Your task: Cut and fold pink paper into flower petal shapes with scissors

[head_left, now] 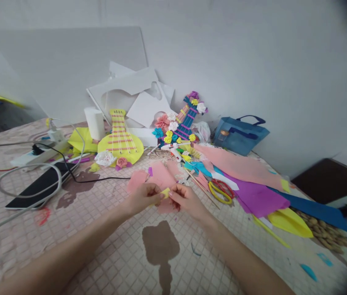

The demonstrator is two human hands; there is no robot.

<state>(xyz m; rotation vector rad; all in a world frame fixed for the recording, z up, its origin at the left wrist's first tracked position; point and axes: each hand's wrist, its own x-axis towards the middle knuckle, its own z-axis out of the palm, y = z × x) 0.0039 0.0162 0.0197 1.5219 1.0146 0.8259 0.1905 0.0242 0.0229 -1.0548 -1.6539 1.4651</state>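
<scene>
Our left hand [144,199] and right hand [187,200] pinch a yellow paper strip [165,192] between fingers [176,191].
The yellow guitar cutout [120,141] looks strung; our strip seems barely shaped.

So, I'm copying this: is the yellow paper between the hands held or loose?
Held: the left hand and right hand pinch the yellow paper from opposite sides.

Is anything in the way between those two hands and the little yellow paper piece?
Nothing visible: the left hand and right hand both pinch the yellow paper piece directly. The pink paper lies beneath, not between.
</scene>
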